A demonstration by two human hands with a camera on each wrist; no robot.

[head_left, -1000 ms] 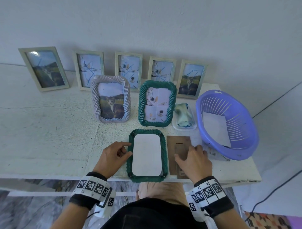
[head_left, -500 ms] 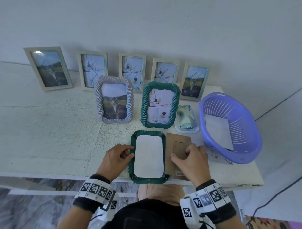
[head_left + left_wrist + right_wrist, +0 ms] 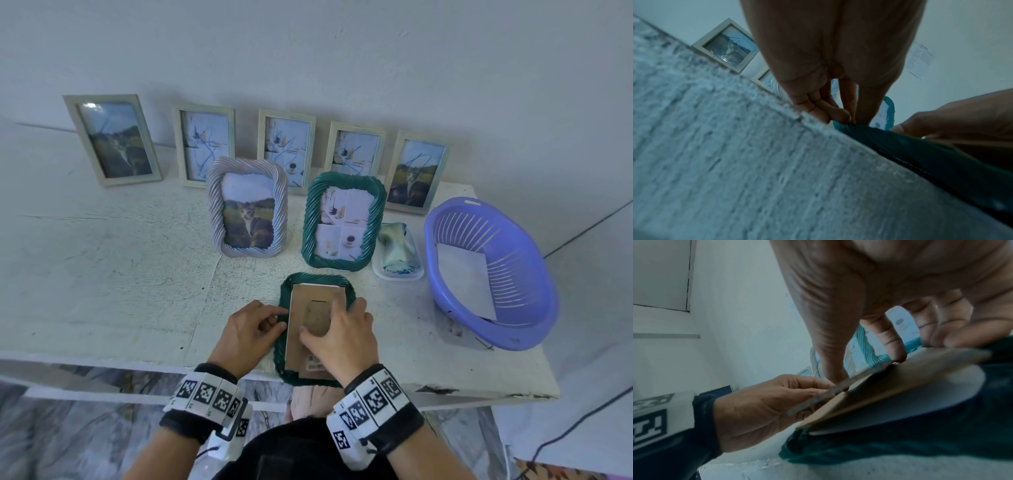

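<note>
A dark green twisted picture frame (image 3: 284, 346) lies face down at the table's front edge. A white sheet (image 3: 920, 404) fills its opening. Over it is a brown backing board (image 3: 313, 308), which my right hand (image 3: 330, 320) pinches with the thumb on its left edge and the fingers on its right. In the right wrist view the board (image 3: 900, 378) is tilted, with its left edge lifted above the sheet. My left hand (image 3: 277, 320) holds the frame's left rim (image 3: 920, 154) with curled fingers (image 3: 828, 112).
Behind stand a lilac twisted frame (image 3: 247, 207) and a second green frame (image 3: 343, 222), with several pale wooden frames (image 3: 286, 147) along the wall. On the right are a small tray with a cloth (image 3: 397, 255) and a purple basket (image 3: 520, 274) holding a white sheet.
My right hand has carried the backing board from the table right of the frame onto the frame, covering the white sheet. My left hand has stayed at the frame's left rim.
</note>
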